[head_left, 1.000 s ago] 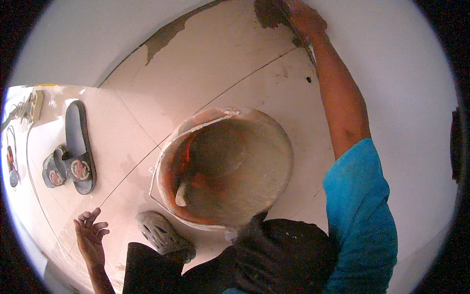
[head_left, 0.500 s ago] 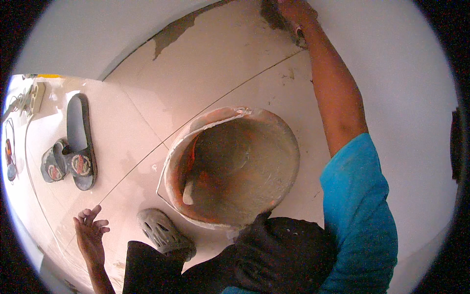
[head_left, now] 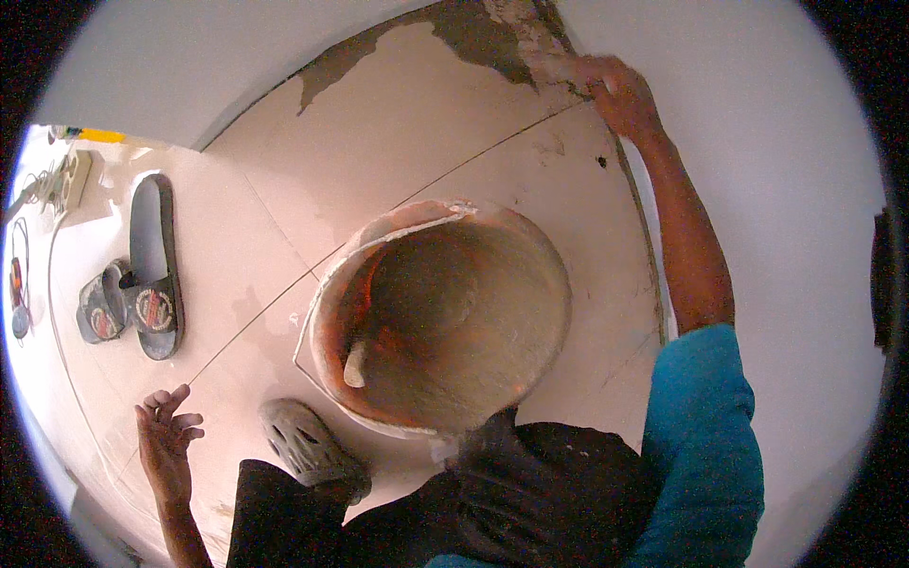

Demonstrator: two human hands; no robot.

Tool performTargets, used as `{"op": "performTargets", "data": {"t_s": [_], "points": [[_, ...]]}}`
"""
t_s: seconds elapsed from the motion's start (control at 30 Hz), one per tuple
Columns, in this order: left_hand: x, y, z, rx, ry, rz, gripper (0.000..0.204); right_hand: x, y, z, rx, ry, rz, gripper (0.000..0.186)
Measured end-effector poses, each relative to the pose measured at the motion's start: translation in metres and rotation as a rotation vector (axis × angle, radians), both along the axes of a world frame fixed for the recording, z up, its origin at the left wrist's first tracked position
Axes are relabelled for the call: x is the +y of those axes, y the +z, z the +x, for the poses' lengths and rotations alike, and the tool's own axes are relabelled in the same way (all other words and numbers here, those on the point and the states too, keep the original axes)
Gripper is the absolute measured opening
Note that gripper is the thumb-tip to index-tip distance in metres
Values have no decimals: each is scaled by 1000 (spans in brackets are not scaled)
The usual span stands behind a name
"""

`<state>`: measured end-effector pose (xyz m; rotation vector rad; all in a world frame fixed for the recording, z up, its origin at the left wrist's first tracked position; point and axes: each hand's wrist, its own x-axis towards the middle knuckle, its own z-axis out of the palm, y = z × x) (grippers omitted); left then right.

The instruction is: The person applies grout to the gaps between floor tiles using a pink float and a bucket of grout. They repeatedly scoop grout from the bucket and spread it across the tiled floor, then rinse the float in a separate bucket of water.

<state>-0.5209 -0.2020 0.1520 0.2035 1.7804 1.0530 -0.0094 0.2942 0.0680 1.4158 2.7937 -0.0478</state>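
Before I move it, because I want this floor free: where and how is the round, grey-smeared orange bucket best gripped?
Probably by its thin pale handle, from the left: it leans to that side of the bucket, its bend jutting past the edge, so it looks easy to hook.

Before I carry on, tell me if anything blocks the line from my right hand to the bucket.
Nothing visible does: only stained floor lies between your right hand, near the grey patch, and the bucket. Its handle sits on the left side, away from that line.
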Motion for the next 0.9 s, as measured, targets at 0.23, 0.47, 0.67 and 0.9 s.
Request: {"op": "performTargets", "data": {"t_s": [0.23, 0.47, 0.67, 0.9], "points": [[-22, -3, -10, -14, 2, -63, 44, -16, -36, 60, 599, 327, -22, 29], [-19, -1, -9, 11, 17, -54, 44, 56, -69, 35, 184, 466, 181, 27], [-24, -1, -10, 7, 20, -55, 44, 101, -73, -3, 298, 478, -34, 24], [-35, -2, -12, 62, 62, -113, 46, 80, -49, -35, 252, 483, 15, 29]]}}
